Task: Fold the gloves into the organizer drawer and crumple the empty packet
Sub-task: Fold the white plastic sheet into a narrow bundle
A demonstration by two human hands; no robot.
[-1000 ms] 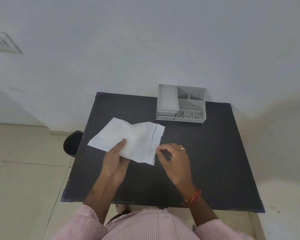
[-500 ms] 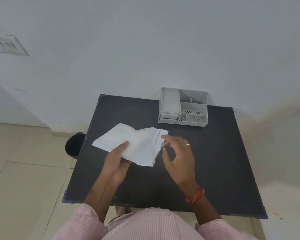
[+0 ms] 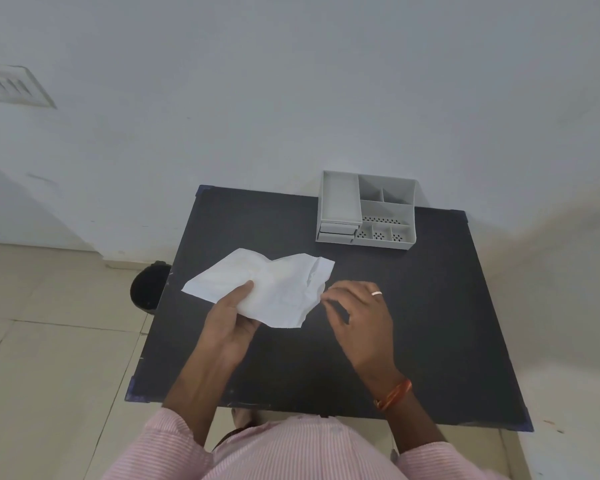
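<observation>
A white paper packet (image 3: pixel 274 289) is held just above the black table (image 3: pixel 430 323), creased and torn along its right edge. My left hand (image 3: pixel 231 322) grips its lower left part, thumb on top. My right hand (image 3: pixel 359 313) is beside the packet's right edge, fingertips pinched together close to the torn paper; whether they touch it I cannot tell. A grey plastic organizer (image 3: pixel 368 213) with small drawers at its front left stands at the table's far edge. No gloves are visible outside the packet.
A black bin (image 3: pixel 148 287) stands on the tiled floor at the table's left side. A white wall rises right behind the table. My pink striped shirt fills the bottom of the view.
My right hand moved up along the packet's right edge, then drew slightly back to the right. The packet's right edge is more crumpled. My left hand keeps its grip.
</observation>
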